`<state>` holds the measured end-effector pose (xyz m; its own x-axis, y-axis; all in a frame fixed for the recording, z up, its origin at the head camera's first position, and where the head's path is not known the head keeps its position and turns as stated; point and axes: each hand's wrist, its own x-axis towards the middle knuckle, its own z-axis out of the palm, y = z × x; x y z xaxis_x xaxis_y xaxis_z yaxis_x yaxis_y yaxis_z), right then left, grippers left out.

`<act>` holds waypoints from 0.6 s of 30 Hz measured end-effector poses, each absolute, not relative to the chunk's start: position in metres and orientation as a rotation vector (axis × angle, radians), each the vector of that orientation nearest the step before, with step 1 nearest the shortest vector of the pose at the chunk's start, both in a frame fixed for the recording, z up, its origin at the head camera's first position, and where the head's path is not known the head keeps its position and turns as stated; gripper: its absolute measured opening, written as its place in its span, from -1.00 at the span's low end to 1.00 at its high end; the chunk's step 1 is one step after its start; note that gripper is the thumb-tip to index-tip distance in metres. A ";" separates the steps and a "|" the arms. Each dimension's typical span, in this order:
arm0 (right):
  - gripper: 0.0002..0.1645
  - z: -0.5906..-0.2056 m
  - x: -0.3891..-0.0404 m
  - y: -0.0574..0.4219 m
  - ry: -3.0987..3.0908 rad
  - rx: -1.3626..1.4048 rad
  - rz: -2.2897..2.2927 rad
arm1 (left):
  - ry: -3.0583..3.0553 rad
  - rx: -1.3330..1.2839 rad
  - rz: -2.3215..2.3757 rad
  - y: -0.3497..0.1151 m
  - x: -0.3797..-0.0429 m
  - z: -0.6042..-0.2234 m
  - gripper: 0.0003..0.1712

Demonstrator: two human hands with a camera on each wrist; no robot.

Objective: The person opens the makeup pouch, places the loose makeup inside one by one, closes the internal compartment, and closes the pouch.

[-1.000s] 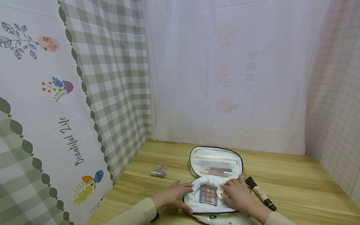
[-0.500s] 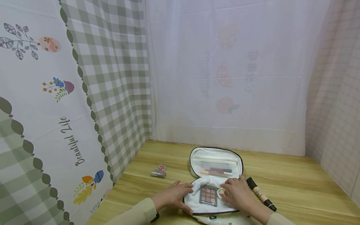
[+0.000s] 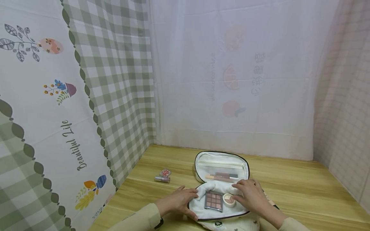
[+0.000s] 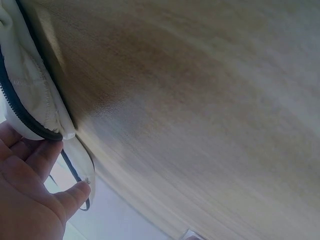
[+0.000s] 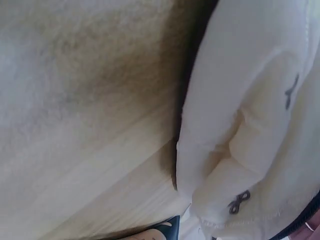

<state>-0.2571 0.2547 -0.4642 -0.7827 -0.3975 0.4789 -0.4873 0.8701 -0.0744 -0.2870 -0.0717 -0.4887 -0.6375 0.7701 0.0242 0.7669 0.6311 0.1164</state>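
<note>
A white makeup bag (image 3: 200,210) with dark zipper edging lies unzipped, its lid (image 3: 199,159) folded back. Inside rest a square eyeshadow palette (image 3: 213,201) with several pans and a small round pot (image 3: 229,200) with sectioned colours. My left hand (image 3: 179,200) grips the left rim; the left wrist view shows its fingers (image 4: 46,157) hooked at the zipper edge. Over the right rim is my right hand (image 3: 251,194), fingers loosely extended and thumb beside the round pot, holding nothing visible. Only a sliver of it shows in the right wrist view.
Slim tubes (image 3: 226,175) lie in the lid's mesh pocket. Left of the bag, a small tube (image 3: 162,179) and a little red-and-clear item (image 3: 165,172) sit on the wooden table (image 3: 303,186). A beige tube with black ends (image 3: 271,202) lies partly behind the right hand.
My right hand has let go of the round pot and moved right, toward the bag's rim. The pot now lies fully visible beside the palette. My left hand stays put.
</note>
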 end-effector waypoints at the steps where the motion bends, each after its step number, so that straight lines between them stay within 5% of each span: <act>1: -0.54 -0.464 -0.257 0.255 -2.580 0.648 0.272 | 2.813 1.325 0.179 -0.072 -0.287 -0.489 -0.04; 18: -0.60 -0.454 -0.259 0.275 -2.533 0.604 0.304 | 2.803 1.322 0.186 -0.072 -0.286 -0.487 -0.05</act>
<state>-0.2591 0.2746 -0.4544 -0.7688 -0.3583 0.5297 -0.4736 0.8756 -0.0950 -0.2859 -0.0717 -0.4871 -0.6370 0.7707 0.0178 0.7663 0.6305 0.1238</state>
